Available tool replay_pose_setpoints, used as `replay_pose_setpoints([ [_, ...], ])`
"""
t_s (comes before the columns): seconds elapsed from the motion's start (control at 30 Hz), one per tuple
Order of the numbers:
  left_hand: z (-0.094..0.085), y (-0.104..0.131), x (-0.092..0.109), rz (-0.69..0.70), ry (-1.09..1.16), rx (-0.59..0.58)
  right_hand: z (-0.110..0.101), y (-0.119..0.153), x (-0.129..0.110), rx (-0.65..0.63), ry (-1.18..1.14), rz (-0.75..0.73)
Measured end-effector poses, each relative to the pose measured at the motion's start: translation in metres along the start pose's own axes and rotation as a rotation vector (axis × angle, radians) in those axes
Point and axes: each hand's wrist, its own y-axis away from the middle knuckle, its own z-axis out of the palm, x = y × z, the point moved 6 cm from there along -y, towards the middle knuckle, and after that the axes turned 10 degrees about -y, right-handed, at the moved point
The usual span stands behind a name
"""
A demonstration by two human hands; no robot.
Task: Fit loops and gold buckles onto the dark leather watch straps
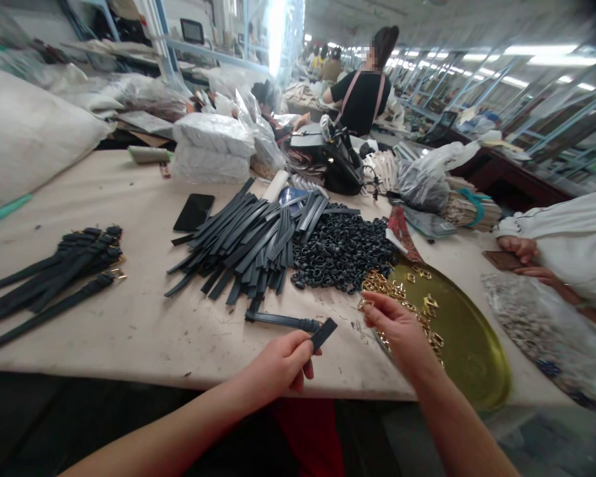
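My left hand (285, 361), near the table's front edge, is closed on a dark strap (324, 334) whose flat end sticks out past the fingers. My right hand (390, 321) pinches a small gold buckle (364, 303) at the left rim of a gold tray (481, 358). Many gold buckles (392, 286) lie on that side of the tray. Just beyond my left hand rests another dark strap (283, 320). Farther back are a heap of dark straps (243, 242) and a pile of small black loops (328, 255).
Straps with buckles (74, 265) lie at the left of the table (144, 331). A black phone (193, 212), wrapped packs (213, 146) and a black bag (342, 159) stand behind. At the right, another person's hands (521, 252) hold a brown piece beside a plastic bag (541, 331).
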Motion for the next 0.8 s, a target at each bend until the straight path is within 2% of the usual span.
replay_pose_setpoints([
  [0.1, -0.003, 0.01, 0.001, 0.115, -0.131, 0.101, 0.046, 0.043, 0.007, 0.014, -0.559, 0.226],
  [0.2, -0.006, 0.027, 0.0, 0.172, -0.288, 0.158, 0.078, 0.075, 0.01, 0.0, -0.811, 0.354],
  [0.33, -0.011, 0.052, 0.006, 0.25, -0.561, 0.22, 0.088, 0.095, 0.017, -0.018, -0.851, 0.398],
  [0.47, -0.011, 0.067, 0.01, 0.25, -0.64, 0.147, 0.084, 0.103, 0.024, 0.019, -0.791, 0.362],
  [0.63, -0.009, 0.074, 0.002, 0.247, -0.683, 0.136, 0.091, 0.114, 0.032, 0.057, -0.945, 0.422],
  [0.73, -0.007, 0.075, -0.002, 0.308, -0.792, 0.178, 0.104, 0.126, 0.038, 0.057, -0.992, 0.511],
  [0.8, -0.005, 0.075, -0.003, 0.341, -0.808, 0.197, 0.115, 0.134, 0.039, 0.06, -0.993, 0.509],
])
